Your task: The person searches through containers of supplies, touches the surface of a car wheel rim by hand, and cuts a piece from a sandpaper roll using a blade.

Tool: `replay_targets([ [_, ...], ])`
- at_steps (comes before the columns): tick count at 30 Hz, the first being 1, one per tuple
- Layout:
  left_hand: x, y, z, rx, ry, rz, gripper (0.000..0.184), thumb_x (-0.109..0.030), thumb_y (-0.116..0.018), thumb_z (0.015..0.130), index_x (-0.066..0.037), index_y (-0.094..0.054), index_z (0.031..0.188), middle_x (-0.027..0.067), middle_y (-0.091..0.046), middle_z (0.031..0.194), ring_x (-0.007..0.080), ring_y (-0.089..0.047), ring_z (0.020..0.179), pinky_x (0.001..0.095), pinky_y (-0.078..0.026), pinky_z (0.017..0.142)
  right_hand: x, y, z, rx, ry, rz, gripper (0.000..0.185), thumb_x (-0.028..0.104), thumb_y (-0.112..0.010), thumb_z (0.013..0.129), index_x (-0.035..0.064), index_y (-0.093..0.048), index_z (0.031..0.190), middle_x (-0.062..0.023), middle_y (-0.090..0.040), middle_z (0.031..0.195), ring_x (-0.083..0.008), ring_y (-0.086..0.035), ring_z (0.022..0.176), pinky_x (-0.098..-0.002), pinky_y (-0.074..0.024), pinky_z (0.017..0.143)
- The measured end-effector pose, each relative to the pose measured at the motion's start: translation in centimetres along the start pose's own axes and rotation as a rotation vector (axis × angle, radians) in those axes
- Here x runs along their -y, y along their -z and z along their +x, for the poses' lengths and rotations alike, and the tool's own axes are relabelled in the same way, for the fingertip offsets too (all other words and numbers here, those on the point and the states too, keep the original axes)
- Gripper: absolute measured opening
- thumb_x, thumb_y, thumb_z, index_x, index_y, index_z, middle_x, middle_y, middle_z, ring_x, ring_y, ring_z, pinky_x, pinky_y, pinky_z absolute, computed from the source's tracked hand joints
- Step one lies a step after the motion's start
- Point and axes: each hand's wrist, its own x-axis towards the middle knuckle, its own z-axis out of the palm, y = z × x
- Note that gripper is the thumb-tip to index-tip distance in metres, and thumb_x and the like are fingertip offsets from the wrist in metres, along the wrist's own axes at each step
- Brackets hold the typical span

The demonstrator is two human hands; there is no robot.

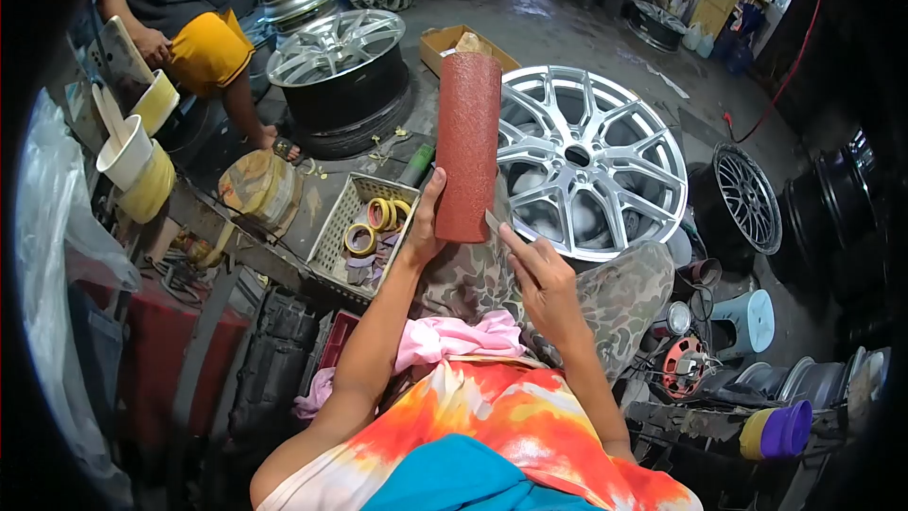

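A reddish-brown rough-surfaced cylinder (468, 147) stands nearly upright above my lap. My left hand (427, 218) is wrapped round its lower left side. In my right hand (544, 284) is a small flat blade (493, 221), its tip at the cylinder's lower right edge. Behind and to the right of the cylinder lies a silver multi-spoke wheel rim (591, 156), partly hidden by it. A perforated basket (331, 241) with tape rolls (360, 238) and scraps is left of my left hand.
Another person (180, 0) in yellow shorts is at the upper left, near a silver-and-black wheel (345, 85). An open cardboard box (438, 43) is behind the cylinder. Paper cups (126, 156) stand at the left; a light-blue container (747, 322) and a black rim (747, 197) are at the right.
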Motion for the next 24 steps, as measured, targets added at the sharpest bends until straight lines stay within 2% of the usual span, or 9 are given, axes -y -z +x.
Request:
replay_targets([
  [3, 0.2, -0.4, -0.2, 0.0, 0.025, -0.006, 0.071, -0.059, -0.051, 0.107, 0.0, -0.053, 0.147, 0.0134, -0.066, 0.134, 0.0206, -0.068, 0.115, 0.0357, -0.053, 0.102, 1.0, 1.2, 0.8, -0.186, 0.002, 0.011, 0.043, -0.001, -0.069, 0.097, 0.0114, -0.07, 0.139, -0.0121, -0.057, 0.085, -0.0254, -0.053, 0.069, -0.0369, -0.0463, 0.066],
  [6, 0.9, 0.3, -0.4, 0.012, 0.062, 0.047, 0.07, -0.058, -0.05, 0.108, 0.001, -0.053, 0.146, 0.0145, -0.067, 0.134, 0.0211, -0.069, 0.116, 0.0361, -0.053, 0.103, 1.0, 1.5, 3.9, -0.269, 0.074, -0.036, 0.044, 0.0, -0.07, 0.097, 0.0117, -0.07, 0.139, -0.0118, -0.057, 0.084, -0.0243, -0.053, 0.069, -0.0358, -0.0458, 0.065],
  [10, 1.1, 0.8, -0.6, -0.005, 0.047, 0.124, 0.068, -0.055, -0.049, 0.109, 0.004, -0.057, 0.143, 0.0151, -0.069, 0.131, 0.022, -0.071, 0.114, 0.037, -0.055, 0.103, -0.3, -1.1, 2.4, -0.193, 0.066, -0.048, 0.044, 0.0, -0.069, 0.098, 0.0109, -0.069, 0.141, -0.0133, -0.056, 0.084, -0.0242, -0.053, 0.069, -0.0351, -0.0464, 0.065],
  [12, 0.6, 0.3, -0.4, 0.022, 0.034, 0.075, 0.068, -0.054, -0.049, 0.11, 0.005, -0.056, 0.143, 0.0154, -0.069, 0.132, 0.0215, -0.071, 0.114, 0.0366, -0.055, 0.103, -0.1, -1.7, -0.6, -0.152, 0.019, -0.069, 0.044, -0.001, -0.068, 0.099, 0.0112, -0.068, 0.141, -0.0136, -0.059, 0.086, -0.0255, -0.06, 0.074, -0.0339, -0.0506, 0.07],
  [14, 0.8, 0.6, -0.2, 0.046, 0.049, 0.062, 0.069, -0.054, -0.049, 0.11, 0.005, -0.056, 0.143, 0.0158, -0.069, 0.132, 0.021, -0.07, 0.116, 0.0359, -0.054, 0.104, 0.6, -0.9, -2.0, -0.169, -0.028, 0.001, 0.046, -0.002, -0.07, 0.096, 0.0128, -0.07, 0.14, -0.0169, -0.06, 0.088, -0.0309, -0.062, 0.073, -0.0394, -0.0524, 0.07],
  [16, 0.5, 0.0, -0.4, 0.064, 0.061, 0.131, 0.069, -0.055, -0.049, 0.109, 0.006, -0.057, 0.142, 0.0156, -0.069, 0.132, 0.0207, -0.069, 0.116, 0.0353, -0.053, 0.103, 0.2, 0.3, -0.6, -0.305, 0.082, -0.07, 0.046, -0.003, -0.071, 0.095, 0.0116, -0.071, 0.139, -0.0143, -0.059, 0.087, -0.0273, -0.06, 0.071, -0.037, -0.051, 0.067],
  [17, 0.7, 0.1, -0.5, 0.052, 0.066, 0.148, 0.068, -0.054, -0.049, 0.11, 0.005, -0.057, 0.141, 0.0154, -0.069, 0.131, 0.0208, -0.07, 0.115, 0.0352, -0.054, 0.101, 1.4, 1.2, 0.5, -0.318, 0.002, -0.07, 0.045, -0.003, -0.071, 0.095, 0.0109, -0.071, 0.138, -0.0133, -0.058, 0.085, -0.0255, -0.058, 0.07, -0.0358, -0.0498, 0.066],
  [21, 0.6, -0.1, -1.2, 0.042, 0.045, 0.235, 0.067, -0.054, -0.049, 0.11, 0.004, -0.057, 0.142, 0.0153, -0.069, 0.13, 0.0209, -0.07, 0.113, 0.0354, -0.054, 0.101, 1.2, 1.0, 4.6, -0.387, 0.091, -0.06, 0.041, -0.001, -0.068, 0.099, 0.0104, -0.071, 0.138, -0.0115, -0.056, 0.082, -0.0242, -0.053, 0.068, -0.0363, -0.0451, 0.064],
  [24, -0.4, -0.5, -1.3, -0.037, 0.082, 0.167, 0.068, -0.055, -0.05, 0.109, 0.003, -0.055, 0.143, 0.0152, -0.068, 0.132, 0.0212, -0.07, 0.114, 0.0359, -0.054, 0.101, 0.0, -1.6, 1.1, -0.2, 0.054, -0.044, 0.043, -0.001, -0.07, 0.097, 0.0097, -0.07, 0.138, -0.0116, -0.057, 0.082, -0.023, -0.057, 0.072, -0.0342, -0.0484, 0.066],
])
